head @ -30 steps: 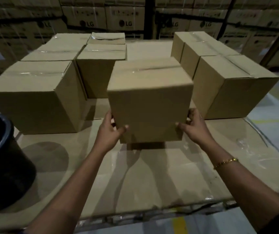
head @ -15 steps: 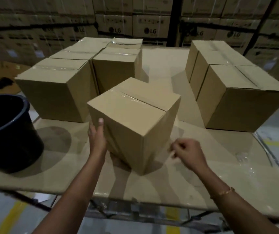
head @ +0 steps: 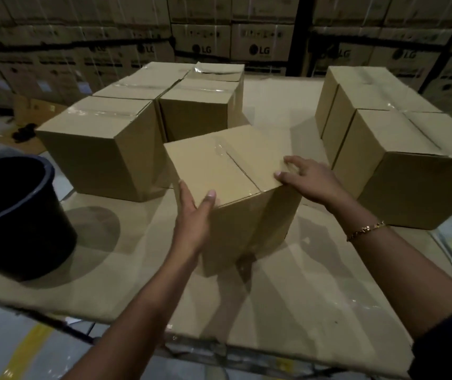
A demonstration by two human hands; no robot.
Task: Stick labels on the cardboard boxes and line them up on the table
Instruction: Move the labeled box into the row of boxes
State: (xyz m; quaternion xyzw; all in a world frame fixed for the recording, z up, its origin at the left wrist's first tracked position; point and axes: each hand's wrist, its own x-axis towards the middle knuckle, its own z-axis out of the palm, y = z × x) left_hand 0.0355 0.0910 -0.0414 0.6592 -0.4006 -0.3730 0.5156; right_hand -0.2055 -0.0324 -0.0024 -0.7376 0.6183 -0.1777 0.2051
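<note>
A person is looking down at a sealed cardboard box that is sitting near the middle of a table, whose top is covered in flat cardboard sheeting. The box is standing turned at an angle, with one corner pointing toward the viewer and a strip of clear tape running along its top seam.

The left hand is clasping the box's near left corner: the thumb is hooking over the top edge while the fingers are lying pressed together against the left side face. The right hand is resting on the top at the right edge, its fingers slightly spread and lightly bent, pressing on the cardboard. A gold bracelet is circling the right wrist.

A cluster of taped boxes is sitting behind and to the left, just beside the held box. A row of boxes is lining the right side of the table, near the right hand. A black bucket is standing at the table's left edge. Stacked LG cartons are filling the dim background.
</note>
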